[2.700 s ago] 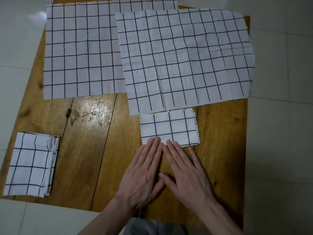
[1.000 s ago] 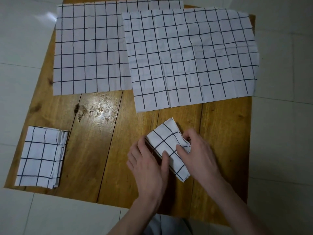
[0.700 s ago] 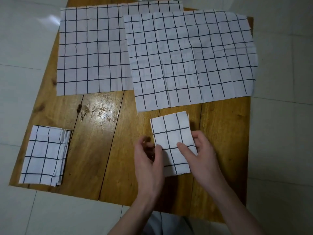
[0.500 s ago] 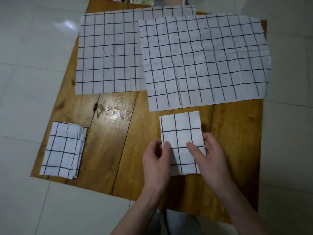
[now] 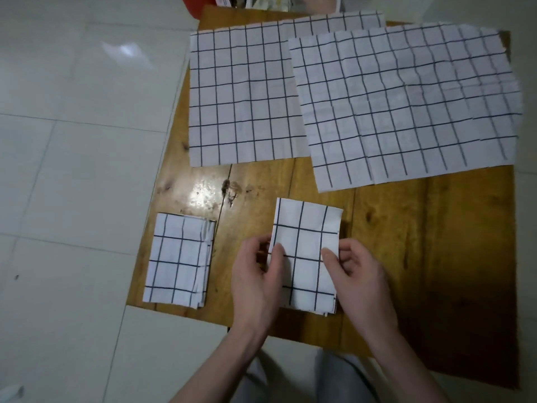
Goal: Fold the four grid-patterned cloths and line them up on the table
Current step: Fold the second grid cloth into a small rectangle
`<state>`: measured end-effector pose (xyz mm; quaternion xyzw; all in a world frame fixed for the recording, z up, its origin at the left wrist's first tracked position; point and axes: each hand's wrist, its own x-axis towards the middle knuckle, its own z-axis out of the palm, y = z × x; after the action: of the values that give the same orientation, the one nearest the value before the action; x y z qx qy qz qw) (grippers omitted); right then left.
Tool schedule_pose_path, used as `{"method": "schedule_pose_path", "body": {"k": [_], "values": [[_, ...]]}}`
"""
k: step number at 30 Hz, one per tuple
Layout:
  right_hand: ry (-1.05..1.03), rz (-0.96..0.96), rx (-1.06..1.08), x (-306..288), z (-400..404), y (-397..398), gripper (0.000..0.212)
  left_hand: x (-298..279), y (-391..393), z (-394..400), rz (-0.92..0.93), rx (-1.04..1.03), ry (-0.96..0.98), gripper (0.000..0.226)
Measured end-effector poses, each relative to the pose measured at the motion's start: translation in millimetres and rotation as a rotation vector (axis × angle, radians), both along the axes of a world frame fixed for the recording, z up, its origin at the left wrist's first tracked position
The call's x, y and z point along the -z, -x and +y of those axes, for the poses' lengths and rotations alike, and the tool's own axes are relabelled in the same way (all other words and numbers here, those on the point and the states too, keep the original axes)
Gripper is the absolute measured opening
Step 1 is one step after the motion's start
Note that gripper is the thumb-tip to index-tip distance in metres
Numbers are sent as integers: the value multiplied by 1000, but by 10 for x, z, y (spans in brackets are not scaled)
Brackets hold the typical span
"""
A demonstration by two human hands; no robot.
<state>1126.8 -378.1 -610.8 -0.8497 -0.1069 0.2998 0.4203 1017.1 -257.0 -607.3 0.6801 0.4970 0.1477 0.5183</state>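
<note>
Head view: left hand (image 5: 257,282) and right hand (image 5: 359,279) pinch the folded cloth (image 5: 305,257) at its side edges, seemingly flat on the counter (image 5: 421,242), beside another folded cloth (image 5: 178,258); two unfolded cloths (image 5: 244,94) (image 5: 406,106) lie beyond.

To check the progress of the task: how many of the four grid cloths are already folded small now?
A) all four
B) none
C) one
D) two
D: one folded cloth lies at the table's near left, a second folded cloth is between both hands, and two unfolded cloths lie flat.
</note>
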Motion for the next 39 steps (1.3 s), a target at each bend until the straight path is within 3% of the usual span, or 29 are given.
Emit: {"method": "schedule_pose_path", "body": {"k": [11, 16, 21, 29, 39], "values": [[29, -33, 164, 13, 551, 716, 14, 8, 554, 605, 70, 72, 41, 12], [103, -49, 183, 123, 598, 792, 3, 89, 642, 637, 105, 133, -23, 14], [205, -176, 112, 261, 594, 851, 2, 219, 733, 628, 233, 302, -223, 11], [336, -358, -50, 338, 540, 949, 9, 259, 809, 673, 264, 468, -264, 4], [399, -245, -85, 226, 359, 922, 38, 185, 847, 709, 427, 556, -419, 11]]}}
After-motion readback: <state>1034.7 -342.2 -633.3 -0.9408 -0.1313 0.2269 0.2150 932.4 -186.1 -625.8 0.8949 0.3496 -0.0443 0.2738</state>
